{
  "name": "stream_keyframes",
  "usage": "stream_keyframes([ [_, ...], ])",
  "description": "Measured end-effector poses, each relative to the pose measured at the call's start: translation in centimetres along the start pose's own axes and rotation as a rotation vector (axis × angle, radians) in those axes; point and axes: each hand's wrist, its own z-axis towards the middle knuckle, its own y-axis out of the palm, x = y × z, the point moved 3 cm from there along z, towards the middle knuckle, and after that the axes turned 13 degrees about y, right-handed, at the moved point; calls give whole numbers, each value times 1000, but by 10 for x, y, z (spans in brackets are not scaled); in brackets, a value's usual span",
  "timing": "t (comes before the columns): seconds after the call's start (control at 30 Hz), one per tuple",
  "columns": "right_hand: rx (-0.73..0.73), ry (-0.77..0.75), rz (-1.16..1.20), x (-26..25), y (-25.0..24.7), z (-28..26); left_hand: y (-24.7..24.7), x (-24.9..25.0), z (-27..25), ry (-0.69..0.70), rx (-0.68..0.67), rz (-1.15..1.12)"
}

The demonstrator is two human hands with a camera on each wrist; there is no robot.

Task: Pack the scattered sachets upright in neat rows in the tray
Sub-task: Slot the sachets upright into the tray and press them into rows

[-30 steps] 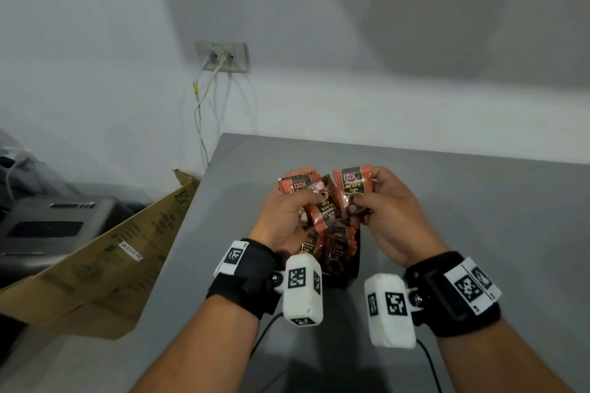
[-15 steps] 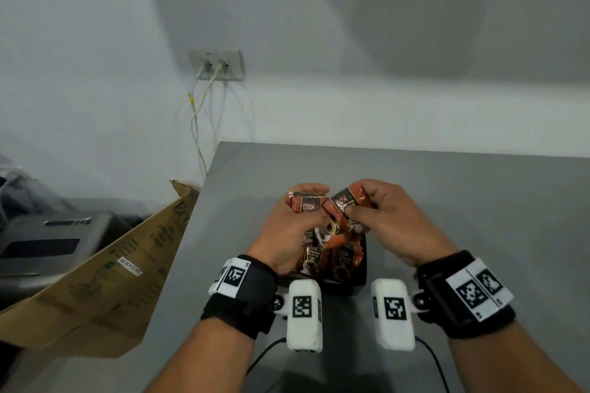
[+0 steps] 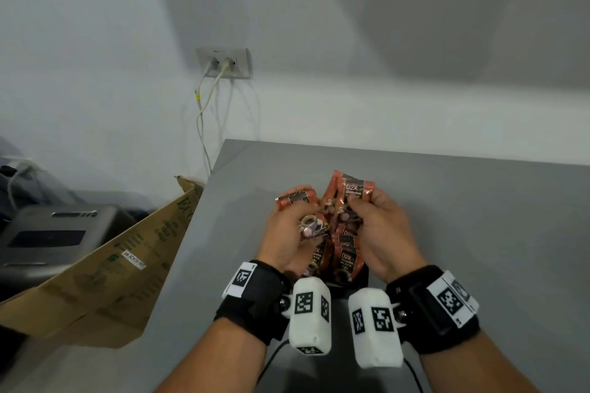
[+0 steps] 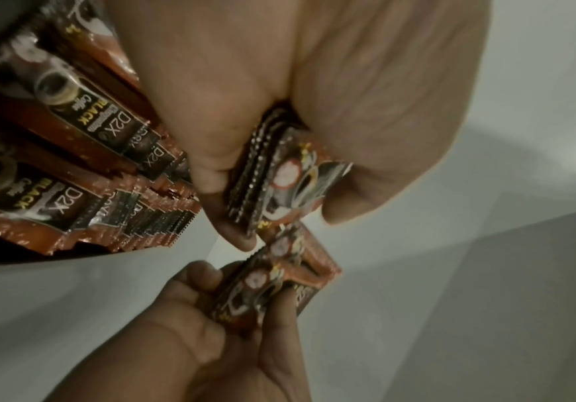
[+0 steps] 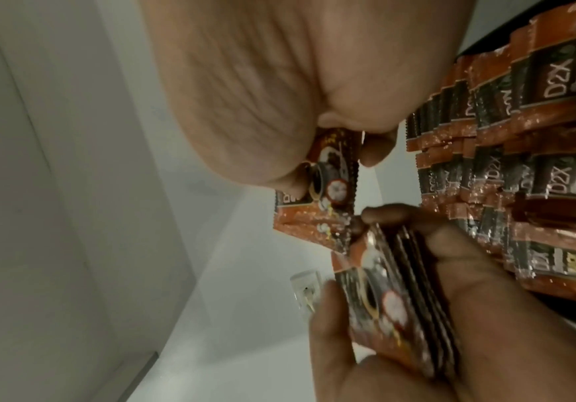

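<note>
Orange-and-black coffee sachets (image 3: 346, 260) stand upright in rows in a small black tray (image 3: 363, 279) between my wrists. Just above the tray, my left hand (image 3: 300, 217) grips a small stack of sachets (image 3: 296, 200), lying sideways. My right hand (image 3: 354, 201) pinches a few sachets (image 3: 357, 189) that stand upright beside the left stack. In the left wrist view, the left fingers clamp the stack (image 4: 279, 174), with the packed rows (image 4: 73, 168) to the left. The right wrist view shows the right thumb and fingers on the sachets (image 5: 328, 190) and the left-hand stack (image 5: 393, 299) below.
The grey table (image 3: 463, 217) reaches the wall; its left edge runs close to the tray. A flattened cardboard box (image 3: 105, 271) leans off the left side, with a grey device (image 3: 48, 233) beyond it. Cables hang from a wall socket (image 3: 225, 62).
Half a second ago both hands pressed their sachets together over the tray. Now the bundles are apart, and the right hand has lifted and turned its sachets upright.
</note>
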Motion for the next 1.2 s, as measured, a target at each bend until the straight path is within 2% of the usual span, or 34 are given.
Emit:
stream_keyframes([
  [0.07,-2,-7,49,-5,-5,0,-6,1,2,-50,40,-41],
  [0.17,-20,-12,-19,-6,-8,1,-10,4,6,-52,60,18],
  [0.37,-89,69,-147,4,-1,3,-5,8,3,48,-51,155],
  [0.47,-83,85,-189,8,1,4,-3,6,3,52,-71,181],
  [0.53,-60,74,-162,10,1,3,-4,7,1,41,-33,217],
  [0.67,-15,48,-25,5,-10,2,-11,7,1,-55,-2,106],
  [0.87,-185,61,56,-3,-21,-2,-11,9,0,46,-155,143],
  [0.93,-227,92,2,0,-14,-2,-9,5,2,89,-154,171],
  [1.0,-205,90,-53,2,-9,-1,-8,3,4,91,-135,183],
  [1.07,-104,-9,-163,-4,-11,-1,-11,2,7,-10,-69,154],
  [1.13,30,-233,-522,-17,-18,-3,-18,1,9,-194,-28,82],
  [1.2,5,-415,-929,-26,-16,-9,-20,3,11,-262,-5,44],
])
